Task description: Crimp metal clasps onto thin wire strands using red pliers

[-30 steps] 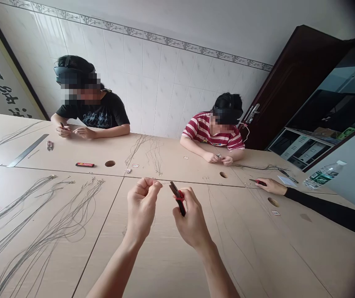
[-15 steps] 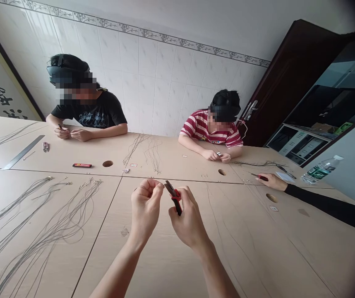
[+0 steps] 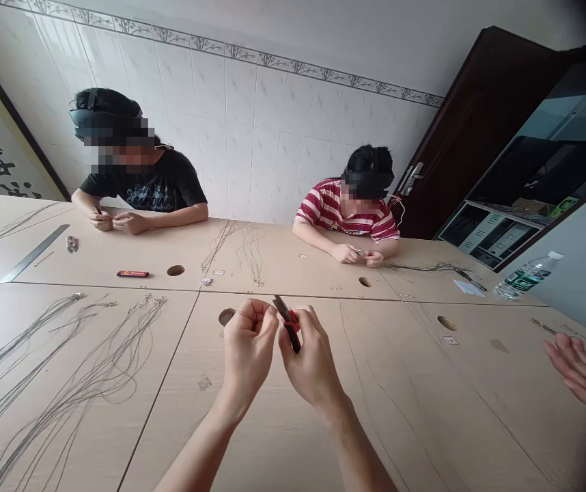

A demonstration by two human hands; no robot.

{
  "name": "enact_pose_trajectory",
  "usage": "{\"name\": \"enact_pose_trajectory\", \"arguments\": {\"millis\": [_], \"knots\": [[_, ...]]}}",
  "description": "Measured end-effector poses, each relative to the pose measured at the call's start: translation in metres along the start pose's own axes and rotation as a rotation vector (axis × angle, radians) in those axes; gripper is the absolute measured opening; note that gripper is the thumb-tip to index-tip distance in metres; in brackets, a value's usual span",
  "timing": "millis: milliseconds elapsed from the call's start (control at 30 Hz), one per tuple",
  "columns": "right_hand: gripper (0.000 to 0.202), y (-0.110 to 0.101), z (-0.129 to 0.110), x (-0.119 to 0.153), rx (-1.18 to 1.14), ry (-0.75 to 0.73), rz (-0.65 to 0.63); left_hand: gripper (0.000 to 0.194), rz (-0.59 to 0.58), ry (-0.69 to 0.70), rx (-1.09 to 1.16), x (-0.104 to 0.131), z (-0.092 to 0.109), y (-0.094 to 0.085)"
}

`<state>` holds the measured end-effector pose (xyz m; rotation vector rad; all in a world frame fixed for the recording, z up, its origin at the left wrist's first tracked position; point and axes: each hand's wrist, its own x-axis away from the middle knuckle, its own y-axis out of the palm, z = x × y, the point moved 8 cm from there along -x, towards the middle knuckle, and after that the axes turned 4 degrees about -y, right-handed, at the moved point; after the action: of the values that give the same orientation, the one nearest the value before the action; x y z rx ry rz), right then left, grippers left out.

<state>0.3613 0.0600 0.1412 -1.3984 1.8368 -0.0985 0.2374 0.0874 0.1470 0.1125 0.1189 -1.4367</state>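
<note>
Pale wood-toned tabletop [image 3: 272, 430] spreads below the right hand [image 3: 309, 345], which grips red-and-black pliers [image 3: 291, 331] — their tips beside the left hand [image 3: 250, 342], pinched closed, any contents too small to tell. Thin wires [image 3: 88, 383] lie left of both; beyond stand white wall tiles [image 3: 211, 102] and a dark door [image 3: 470, 130].

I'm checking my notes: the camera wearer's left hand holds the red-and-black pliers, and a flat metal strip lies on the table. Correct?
Not quite: the head view shows the red-and-black pliers in the right hand. The flat metal strip does lie on the table.

Left fingers [image 3: 253, 311] pinched, right fingers [image 3: 307, 318] curled
</note>
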Motion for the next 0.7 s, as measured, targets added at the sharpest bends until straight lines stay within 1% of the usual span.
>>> {"name": "enact_pose_trajectory", "arguments": {"millis": [133, 333, 500, 700], "knots": [[0.009, -0.001, 0.0009, -0.0003, 0.011, 0.014, 0.002, 0.019, -0.005, 0.005, -0.006, 0.0008, 0.0015, 0.0005], [0.018, -0.0017, 0.0018, -0.0012, 0.003, 0.03, 0.009, 0.017, 0.003, 0.012, -0.018, 0.0008, 0.001, -0.0005], [0.02, -0.0035, 0.0019, -0.0022, -0.004, 0.027, 0.025, 0.017, -0.008, 0.012, -0.011, 0.0011, -0.001, 0.0015], [0.022, -0.0087, 0.0027, -0.0024, -0.006, 0.023, 0.067, 0.021, -0.071, 0.02, -0.031, 0.0013, -0.0018, 0.0062]]}}
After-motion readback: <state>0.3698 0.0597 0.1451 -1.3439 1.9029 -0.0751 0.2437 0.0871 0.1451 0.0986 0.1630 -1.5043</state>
